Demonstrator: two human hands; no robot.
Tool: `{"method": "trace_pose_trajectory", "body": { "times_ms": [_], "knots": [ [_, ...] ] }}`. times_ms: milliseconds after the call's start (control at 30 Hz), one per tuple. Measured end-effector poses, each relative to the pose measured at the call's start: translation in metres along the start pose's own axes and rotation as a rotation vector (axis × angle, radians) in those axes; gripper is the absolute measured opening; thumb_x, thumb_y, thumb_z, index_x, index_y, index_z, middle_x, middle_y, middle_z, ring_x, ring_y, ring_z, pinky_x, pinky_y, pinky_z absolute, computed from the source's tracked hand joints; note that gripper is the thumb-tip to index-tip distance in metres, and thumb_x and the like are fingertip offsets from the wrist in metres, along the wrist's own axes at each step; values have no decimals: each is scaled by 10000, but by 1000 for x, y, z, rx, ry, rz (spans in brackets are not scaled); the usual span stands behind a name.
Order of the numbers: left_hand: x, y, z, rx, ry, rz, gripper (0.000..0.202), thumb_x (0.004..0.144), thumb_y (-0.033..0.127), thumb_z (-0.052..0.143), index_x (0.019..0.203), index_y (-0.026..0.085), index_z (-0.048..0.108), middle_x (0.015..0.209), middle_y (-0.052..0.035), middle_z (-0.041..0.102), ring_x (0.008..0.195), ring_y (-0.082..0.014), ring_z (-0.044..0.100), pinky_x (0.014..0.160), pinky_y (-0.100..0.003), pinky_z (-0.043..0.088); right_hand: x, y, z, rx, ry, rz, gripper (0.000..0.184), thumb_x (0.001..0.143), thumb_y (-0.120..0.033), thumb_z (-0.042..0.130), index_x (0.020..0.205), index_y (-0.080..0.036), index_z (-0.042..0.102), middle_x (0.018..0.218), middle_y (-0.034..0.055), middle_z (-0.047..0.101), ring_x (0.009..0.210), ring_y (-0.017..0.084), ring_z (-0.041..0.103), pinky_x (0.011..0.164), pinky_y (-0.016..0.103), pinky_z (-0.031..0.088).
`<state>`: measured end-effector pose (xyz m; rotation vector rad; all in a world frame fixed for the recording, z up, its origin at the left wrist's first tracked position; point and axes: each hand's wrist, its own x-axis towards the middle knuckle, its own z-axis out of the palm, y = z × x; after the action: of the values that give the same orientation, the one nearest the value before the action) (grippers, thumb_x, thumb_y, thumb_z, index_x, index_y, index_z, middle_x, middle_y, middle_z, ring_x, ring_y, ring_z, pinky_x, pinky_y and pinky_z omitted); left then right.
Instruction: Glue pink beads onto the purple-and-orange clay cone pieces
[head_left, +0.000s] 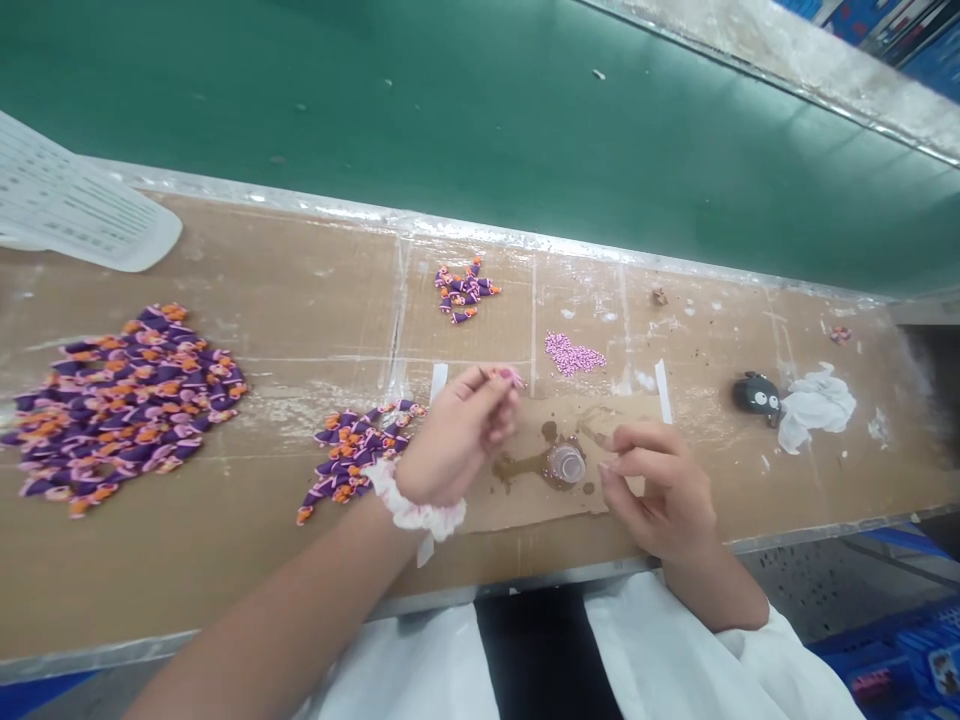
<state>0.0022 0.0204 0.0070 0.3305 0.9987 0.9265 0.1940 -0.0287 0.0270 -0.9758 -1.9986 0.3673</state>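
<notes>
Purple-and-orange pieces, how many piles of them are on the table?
3: a large pile at far left, a medium pile beside the left hand, and a small pile farther back. The left hand may hide more.

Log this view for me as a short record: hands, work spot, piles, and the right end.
Left hand: pinching a small pink piece
Right hand: near the clear cup, fingertips close together; whether they hold anything is unclear
Work spot: clear cup on a dark-stained brown sheet
Piles: large purple-and-orange pile at left; smaller purple-and-orange pile by the left wrist; purple-and-orange cluster and pink bits beyond
Right end: black object with white eyes beside crumpled white material
</notes>
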Motion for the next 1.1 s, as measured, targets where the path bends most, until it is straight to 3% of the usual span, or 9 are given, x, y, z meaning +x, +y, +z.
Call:
{"method": "trace_pose_trajectory", "body": {
  "times_ms": [167, 333, 400, 533, 600, 700, 967, 1100],
  "knots": [
    [36, 35, -7, -39, 220, 101, 143, 929, 123, 441, 838, 173, 538, 678, 21, 580, 499, -75, 518, 442, -183, 347, -2, 0, -1, -39, -3, 4, 253, 803, 4, 574, 936, -207, 526, 874, 44, 590, 765, 159, 601, 644, 311, 522],
    [38, 55, -14, 199, 187, 231, 172, 904, 142, 475, 1042, 197, 562, 746, -5, 630, 522, -90, 518, 475, -203, 349, -4, 3, 2, -63, -23, -1, 242, 820, 2, 574, 936, -206, 535, 878, 52, 603, 793, 167, 611, 656, 317, 545],
    [31, 55, -19, 492, 140, 350, 195, 852, 156, 566, 1035, 195, 620, 718, 7, 611, 542, -98, 502, 514, -224, 374, -4, 4, 2, -67, -20, -3, 251, 814, 10, 581, 939, -203, 537, 873, 56, 606, 803, 174, 616, 659, 322, 550],
    [26, 37, -24, 1330, 39, 580, 80, 826, 229, 644, 794, 178, 697, 770, -31, 630, 681, -164, 546, 661, -303, 438, -3, 4, 3, -46, -21, -26, 265, 804, 24, 588, 947, -193, 537, 870, 63, 609, 794, 171, 616, 651, 312, 555],
    [28, 26, -20, 1633, -31, 600, 135, 861, 245, 615, 787, 174, 704, 822, -57, 637, 796, -211, 575, 719, -331, 452, -3, 4, 3, -46, -23, -30, 265, 806, 23, 587, 951, -194, 537, 872, 63, 613, 798, 170, 617, 657, 310, 560],
    [31, 12, -8, 1869, -122, 567, 159, 894, 234, 576, 818, 170, 700, 869, -84, 640, 900, -256, 564, 739, -349, 458, -3, 4, 4, -50, -18, -28, 251, 813, 11, 587, 951, -193, 537, 872, 63, 616, 807, 175, 620, 667, 321, 563],
    [33, 4, 9, 1749, -134, 566, 283, 808, 15, 501, 584, 184, 538, 764, -118, 556, 829, -272, 511, 612, -321, 381, -5, 7, 2, -35, 1, -1, 245, 813, 0, 573, 946, -204, 550, 877, 56, 618, 795, 178, 622, 647, 323, 554],
    [44, 8, 4, 1616, -182, 565, 308, 770, 48, 574, 545, 207, 436, 685, -58, 480, 727, -228, 483, 602, -295, 354, -5, 8, 3, -32, 4, -2, 249, 811, -4, 579, 951, -206, 546, 889, 61, 618, 795, 180, 619, 649, 328, 552]
  ]
}}
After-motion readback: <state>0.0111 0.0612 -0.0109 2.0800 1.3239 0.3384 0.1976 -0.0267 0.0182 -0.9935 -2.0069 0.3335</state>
